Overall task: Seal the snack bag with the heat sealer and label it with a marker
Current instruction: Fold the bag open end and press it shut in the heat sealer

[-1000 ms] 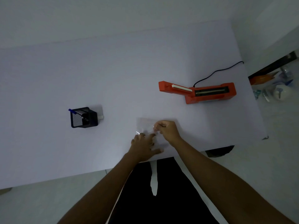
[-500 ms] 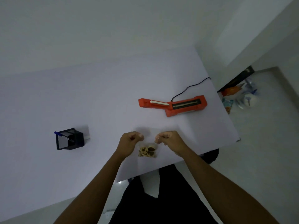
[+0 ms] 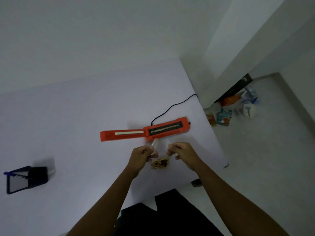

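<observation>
A clear snack bag [image 3: 161, 154] with brown snacks at its bottom hangs between my hands above the white table [image 3: 76, 116]. My left hand [image 3: 142, 153] pinches the bag's top left edge and my right hand [image 3: 180, 151] pinches its top right edge. The bag's mouth points toward the orange heat sealer [image 3: 146, 132], which lies just beyond my hands with its lid swung open to the left. A blue marker [image 3: 7, 173] pokes out of a black mesh pen holder [image 3: 25, 179] at the far left.
The sealer's black cord [image 3: 172, 108] runs off the table's right edge. Snack packets and bottles [image 3: 230, 108] lie on the floor to the right. The table's near edge is close to my body.
Both hands lifted the bag off the table and carried it forward, closer to the heat sealer. My head has tilted, so the pen holder now sits far left.
</observation>
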The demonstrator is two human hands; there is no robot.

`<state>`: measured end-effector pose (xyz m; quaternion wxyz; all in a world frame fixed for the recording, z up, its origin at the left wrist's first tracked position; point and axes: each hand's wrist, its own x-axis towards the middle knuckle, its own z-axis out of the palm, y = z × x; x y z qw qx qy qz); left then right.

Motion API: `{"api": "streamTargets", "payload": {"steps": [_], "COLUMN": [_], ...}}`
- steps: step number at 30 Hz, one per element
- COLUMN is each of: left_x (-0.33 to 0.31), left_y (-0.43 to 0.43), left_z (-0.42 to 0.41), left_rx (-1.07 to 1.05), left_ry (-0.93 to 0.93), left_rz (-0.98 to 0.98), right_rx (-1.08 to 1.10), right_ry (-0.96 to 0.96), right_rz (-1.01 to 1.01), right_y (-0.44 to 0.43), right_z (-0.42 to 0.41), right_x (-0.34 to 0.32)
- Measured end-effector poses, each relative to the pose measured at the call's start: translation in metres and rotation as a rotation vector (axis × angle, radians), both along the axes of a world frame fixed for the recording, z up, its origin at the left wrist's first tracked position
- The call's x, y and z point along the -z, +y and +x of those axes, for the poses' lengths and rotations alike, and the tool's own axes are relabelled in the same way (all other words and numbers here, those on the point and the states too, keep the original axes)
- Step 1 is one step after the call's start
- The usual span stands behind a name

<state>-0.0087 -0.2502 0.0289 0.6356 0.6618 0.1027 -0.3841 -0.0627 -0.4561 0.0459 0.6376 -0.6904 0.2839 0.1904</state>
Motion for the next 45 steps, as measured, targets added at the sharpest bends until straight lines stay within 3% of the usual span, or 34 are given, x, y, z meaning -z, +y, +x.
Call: {"api": "streamTargets", "payload": {"steps": [7, 18, 28, 45], "left_x": [0.007, 0.018, 0.020, 0.018], "left_y": [-0.066, -0.084, -0.082, -0.081], "left_z": [0.006, 0.016, 0.011, 0.004], "left_rx": [-0.179, -0.349, -0.260, -0.275], "left_ry": [0.159, 0.181, 0.065, 0.079], "left_rz": [-0.028, 0.060, 0.189, 0.227], "right_rx": [0.092, 0.021, 0.126, 0.124], "right_ry": [0.049, 0.122, 0.148, 0.155], "right_rz": [0.151, 0.199, 0.230, 0.228], "right_y": [-0.052, -0.066, -0.062, -0.058], "right_z": [0.023, 0.027, 0.029, 0.026], "right_x": [0.008, 0.041, 0.053, 0.055]}}
